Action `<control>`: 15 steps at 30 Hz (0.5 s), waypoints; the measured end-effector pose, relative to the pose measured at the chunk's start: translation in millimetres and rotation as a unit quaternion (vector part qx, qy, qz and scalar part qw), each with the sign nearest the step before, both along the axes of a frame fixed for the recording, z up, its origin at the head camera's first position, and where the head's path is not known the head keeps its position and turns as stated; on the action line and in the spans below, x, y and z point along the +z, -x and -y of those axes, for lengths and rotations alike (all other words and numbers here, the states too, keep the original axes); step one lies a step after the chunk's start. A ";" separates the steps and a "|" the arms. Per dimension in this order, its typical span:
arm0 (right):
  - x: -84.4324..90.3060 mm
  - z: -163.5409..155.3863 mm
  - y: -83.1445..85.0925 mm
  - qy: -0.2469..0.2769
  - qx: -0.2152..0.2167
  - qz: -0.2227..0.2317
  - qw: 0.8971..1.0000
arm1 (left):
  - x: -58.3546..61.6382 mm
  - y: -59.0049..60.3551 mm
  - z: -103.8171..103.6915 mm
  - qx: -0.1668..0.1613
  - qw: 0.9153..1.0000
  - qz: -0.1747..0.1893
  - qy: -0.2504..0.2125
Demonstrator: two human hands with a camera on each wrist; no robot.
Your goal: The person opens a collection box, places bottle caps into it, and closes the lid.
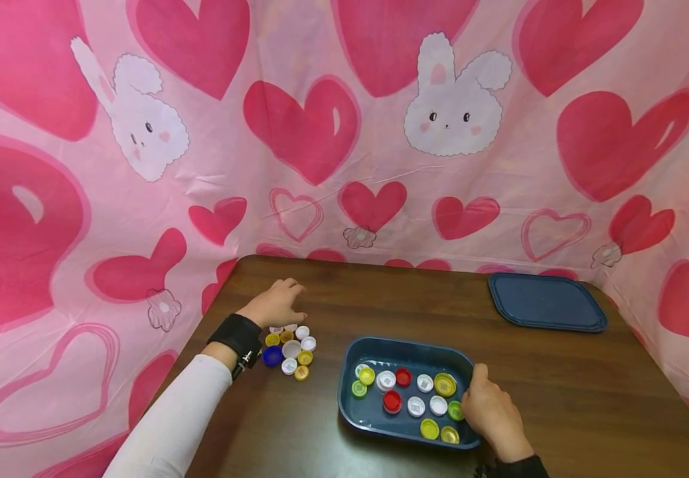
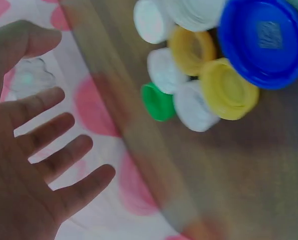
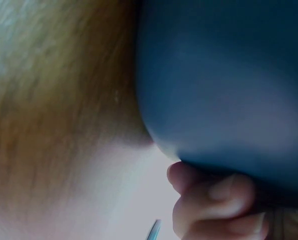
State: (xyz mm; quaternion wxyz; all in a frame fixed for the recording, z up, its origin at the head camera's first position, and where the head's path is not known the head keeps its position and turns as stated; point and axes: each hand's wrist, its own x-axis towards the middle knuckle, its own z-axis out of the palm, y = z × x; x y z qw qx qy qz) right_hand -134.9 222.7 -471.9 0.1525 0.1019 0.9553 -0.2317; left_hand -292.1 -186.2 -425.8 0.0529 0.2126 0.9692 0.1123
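My left hand [image 1: 275,304] hovers with spread fingers just beyond a cluster of plastic bottle caps [image 1: 291,349] on the left of the table. In the left wrist view, nothing lies between the fingers of that hand [image 2: 43,135]; a large blue cap [image 2: 264,45], a green cap [image 2: 158,102] and several white and yellow ones lie beside it. My right hand [image 1: 496,410] grips the right wall of a dark blue tray [image 1: 404,345], its curled fingers [image 3: 214,200] against the outside in the right wrist view. Several red, white, yellow and green caps [image 1: 403,377] lie scattered inside the tray.
A dark blue lid [image 1: 547,302] lies flat at the table's back right. The brown wooden table [image 1: 380,299] meets a pink curtain [image 1: 297,53] with hearts and rabbits at its back and sides.
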 end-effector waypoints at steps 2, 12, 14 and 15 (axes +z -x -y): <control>0.2 -0.1 -0.4 0.000 0.000 0.000 1.000 | -3.9 3.3 4.7 0.023 1.000 0.006 -0.004; -2.6 -1.1 -1.8 -0.006 0.005 -0.028 1.000 | -23.7 16.2 8.7 0.090 0.996 0.016 0.002; -3.2 -0.5 -2.6 -0.006 0.007 -0.035 0.999 | -29.6 17.3 8.2 0.102 0.995 0.015 0.006; -3.5 0.0 -2.9 -0.005 0.007 -0.036 0.999 | -32.2 17.4 7.8 0.107 0.994 0.014 0.008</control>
